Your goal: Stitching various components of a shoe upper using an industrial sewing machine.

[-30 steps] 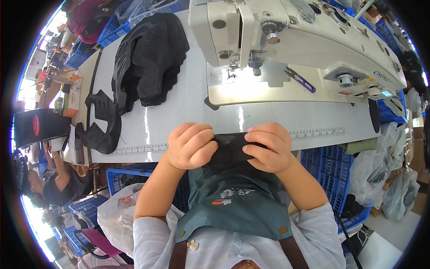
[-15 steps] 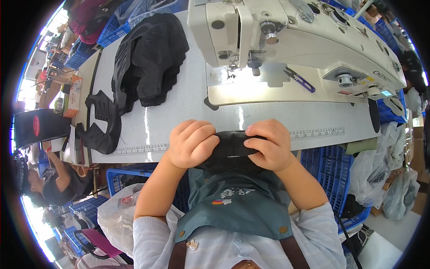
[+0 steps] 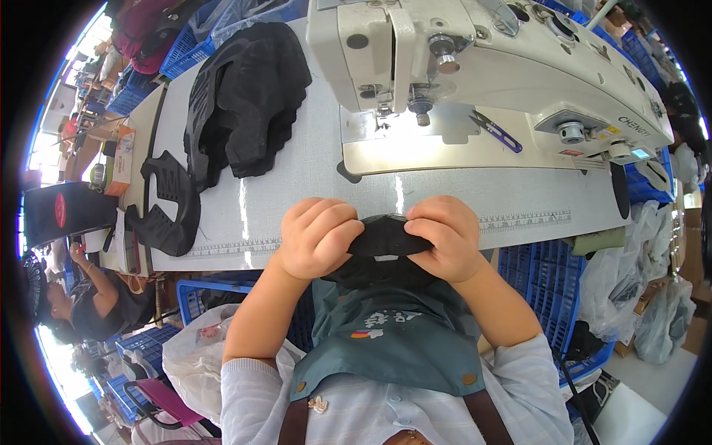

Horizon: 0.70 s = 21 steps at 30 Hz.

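Between my two hands is a black shoe upper [image 3: 389, 236], held just off the near edge of the table, above my lap. My left hand [image 3: 319, 236] is closed on its left end, fingers curled over. The other end is pinched by my right hand [image 3: 447, 237], thumb and fingers bent around it. The middle of the piece bulges upward in a shallow arch, and its lower part hangs in shadow over my green apron [image 3: 393, 334]. Ahead stands a white sewing machine [image 3: 482, 81], its lamp lighting the needle area.
A stack of black shoe uppers [image 3: 256, 96] lies at the left of the table, with a single upper [image 3: 172, 204] beside it. Blue-handled thread snips [image 3: 498, 132] rest on the machine bed. Blue crates [image 3: 538, 289] flank me below the table. Another person [image 3: 100, 297] sits at far left.
The middle of the shoe upper has bent up into more of an arch, and its face has tilted into view. Both hands keep nearly the same place and grip.
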### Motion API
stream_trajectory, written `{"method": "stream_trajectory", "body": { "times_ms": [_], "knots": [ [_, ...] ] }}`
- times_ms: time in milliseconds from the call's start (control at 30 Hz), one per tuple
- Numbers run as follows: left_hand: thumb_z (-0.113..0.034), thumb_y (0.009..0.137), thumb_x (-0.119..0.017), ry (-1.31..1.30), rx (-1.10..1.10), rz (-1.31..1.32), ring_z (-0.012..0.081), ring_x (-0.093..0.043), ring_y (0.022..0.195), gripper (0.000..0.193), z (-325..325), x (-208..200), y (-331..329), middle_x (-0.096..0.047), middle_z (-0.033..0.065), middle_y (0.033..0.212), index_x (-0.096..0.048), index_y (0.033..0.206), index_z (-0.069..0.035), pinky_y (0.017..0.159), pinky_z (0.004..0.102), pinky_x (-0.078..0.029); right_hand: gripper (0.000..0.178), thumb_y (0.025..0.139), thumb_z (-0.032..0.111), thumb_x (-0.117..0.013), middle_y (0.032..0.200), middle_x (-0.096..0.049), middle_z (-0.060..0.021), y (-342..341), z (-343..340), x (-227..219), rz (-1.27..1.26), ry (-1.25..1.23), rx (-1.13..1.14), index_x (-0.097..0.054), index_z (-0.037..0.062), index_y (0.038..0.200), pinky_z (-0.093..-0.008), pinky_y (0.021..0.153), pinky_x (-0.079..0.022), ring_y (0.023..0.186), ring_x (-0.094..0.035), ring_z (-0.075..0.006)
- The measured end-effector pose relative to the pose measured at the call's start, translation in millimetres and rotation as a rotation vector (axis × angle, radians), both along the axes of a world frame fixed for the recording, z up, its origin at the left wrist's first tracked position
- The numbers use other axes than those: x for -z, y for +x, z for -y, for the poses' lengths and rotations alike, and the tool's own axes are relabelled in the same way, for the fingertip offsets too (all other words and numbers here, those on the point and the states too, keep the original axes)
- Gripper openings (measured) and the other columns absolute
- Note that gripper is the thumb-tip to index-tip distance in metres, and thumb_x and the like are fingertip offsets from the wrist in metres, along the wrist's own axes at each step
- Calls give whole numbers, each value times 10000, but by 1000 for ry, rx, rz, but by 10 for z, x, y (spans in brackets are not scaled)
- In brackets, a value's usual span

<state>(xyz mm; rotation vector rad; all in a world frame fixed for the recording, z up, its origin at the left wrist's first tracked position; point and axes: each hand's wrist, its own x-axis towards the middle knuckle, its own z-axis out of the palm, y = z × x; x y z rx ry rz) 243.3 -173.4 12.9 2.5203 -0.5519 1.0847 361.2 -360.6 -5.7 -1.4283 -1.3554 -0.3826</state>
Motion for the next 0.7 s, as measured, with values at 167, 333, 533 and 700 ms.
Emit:
{"method": "stream_trajectory", "body": {
  "times_ms": [167, 333, 533, 700],
  "knots": [
    [-235, 561, -610, -12, 18, -21, 243, -618, 683, 361, 6, -11, -13, -590, 84, 801, -569, 867, -47, 565, 330, -472, 388, 510, 128, -735, 837, -605, -70, 7, 9, 1, 20, 8, 1, -599, 72, 869, -328, 540, -457, 662, -593, -247],
    [-251, 560, -610, -24, 24, -4, 239, -614, 670, 375, 10, 5, -8, -585, 88, 790, -573, 869, -43, 557, 331, -468, 375, 516, 121, -728, 828, -601, -68, 1, 4, 21, 38, 22, 0, -596, 74, 865, -329, 533, -449, 655, -587, -242],
    [-155, 626, -642, -127, -67, -210, 293, -628, 685, 297, 28, -62, -20, -640, 104, 848, -589, 893, -37, 590, 357, -487, 351, 542, 71, -700, 847, -626, -91, 13, 32, -19, -64, -77, 24, -601, 73, 879, -351, 583, -481, 682, -606, -269],
    [-134, 787, -628, -400, -247, -483, 361, -623, 737, 167, 66, -88, 141, -656, 162, 849, -636, 915, -25, 651, 387, -497, 161, 751, 52, -658, 847, -651, -137, 93, -69, 0, -408, -289, 156, -630, 23, 906, -352, 667, -502, 732, -623, -333]
  ]
}}
